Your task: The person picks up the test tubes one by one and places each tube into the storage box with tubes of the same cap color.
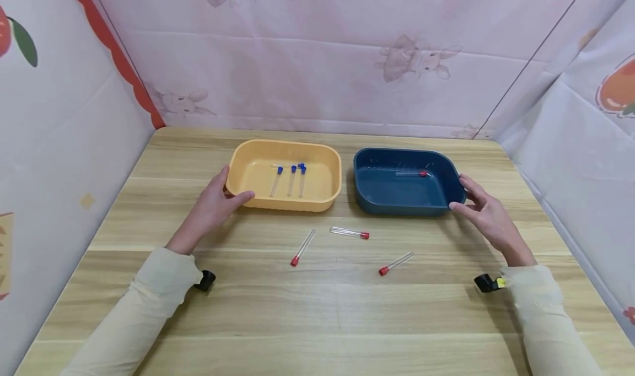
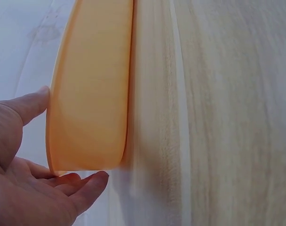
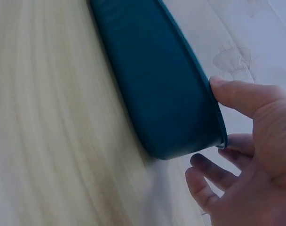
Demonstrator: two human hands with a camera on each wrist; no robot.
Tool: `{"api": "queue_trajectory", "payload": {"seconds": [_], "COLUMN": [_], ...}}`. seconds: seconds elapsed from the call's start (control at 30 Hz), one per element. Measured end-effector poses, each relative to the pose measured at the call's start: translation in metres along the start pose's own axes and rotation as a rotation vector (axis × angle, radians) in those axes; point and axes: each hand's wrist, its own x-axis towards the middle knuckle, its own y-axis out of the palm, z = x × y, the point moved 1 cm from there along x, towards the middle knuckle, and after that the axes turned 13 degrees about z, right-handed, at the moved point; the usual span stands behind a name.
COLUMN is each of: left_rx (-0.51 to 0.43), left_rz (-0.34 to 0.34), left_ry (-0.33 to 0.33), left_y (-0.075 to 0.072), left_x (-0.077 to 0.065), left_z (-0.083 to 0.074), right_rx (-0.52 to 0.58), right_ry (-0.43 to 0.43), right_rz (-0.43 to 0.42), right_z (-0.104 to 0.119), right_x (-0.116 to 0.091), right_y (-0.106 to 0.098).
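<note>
Table seen from the wearer's head; twelve o'clock is the far wall, and the dial is centred on three loose tubes. Nearest, on the table (image 1: pixel 317 321), a tube with a red cap (image 1: pixel 398 262) lies at four o'clock, cap toward eight; a second red-capped tube (image 1: pixel 303 246) lies at nine, cap toward seven; a third red-capped tube (image 1: pixel 349 232) lies at twelve, cap toward three. The step in hand appears to be steadying or shifting two trays: best done with light, even pressure and bases flat, lest the contents roll. At two, the right hand (image 1: pixel 488 219), half spread, pinches the blue tray's four-o'clock corner between thumb and forefinger; whether its lower fingers touch cannot be told. At ten, the left hand (image 1: pixel 210 205), likewise half spread, grips the yellow tray's eight-o'clock corner, thumb on the rim, fingers at the end. The blue tray (image 1: pixel 404 209) stands at one, with at least one red-capped tube inside; the yellow tray (image 1: pixel 292 205) stands at eleven, holding four blue-capped tubes (image 1: pixel 291 182). Beyond: the printed wall (image 1: pixel 317 78).
</note>
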Motion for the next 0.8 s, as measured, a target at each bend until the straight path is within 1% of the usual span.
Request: {"api": "queue_trajectory", "payload": {"seconds": [0.1,0.2,0.27,0.33,0.43,0.47,0.57,0.63,0.7,0.8], "left_rx": [0.001,-0.002,0.013,0.04,0.08,0.081,0.073,0.063,0.064,0.084], "left_rz": [0.001,-0.014,-0.047,-0.087,-0.165,-0.19,-0.264,-0.298,-0.306,-0.291], "left_ry": [0.027,0.055,0.069,0.064,0.073,0.081,0.14,0.185,0.22,0.268], "left_y": [0.0,-0.001,-0.001,-0.001,-0.001,-0.001,0.0,0.002,0.005,0.009], "left_x": [-0.001,-0.003,-0.003,-0.006,-0.012,-0.014,-0.02,-0.023,-0.027,-0.033], "left_z": [-0.001,-0.002,-0.002,-0.003,-0.008,-0.011,-0.019,-0.024,-0.03,-0.038], "right_rx": [-0.013,-0.007,0.004,0.011,0.013,0.013,0.009,0.007,0.0,-0.008], "right_ry": [-0.005,-0.013,-0.02,-0.024,-0.029,-0.028,-0.033,-0.037,-0.036,-0.034], "right_rz": [-0.005,-0.012,-0.014,-0.015,-0.01,-0.009,-0.004,-0.002,0.001,0.006], "right_z": [-0.002,-0.003,-0.002,-0.002,-0.002,-0.003,-0.004,-0.003,-0.003,-0.003], "right_x": [0.0,0.0,-0.001,-0.001,-0.001,-0.001,-0.001,-0.001,-0.002,-0.001], "right_y": [0.0,0.0,0.0,0.0,0.0,0.0,-0.001,-0.001,-0.002,-0.003]}}
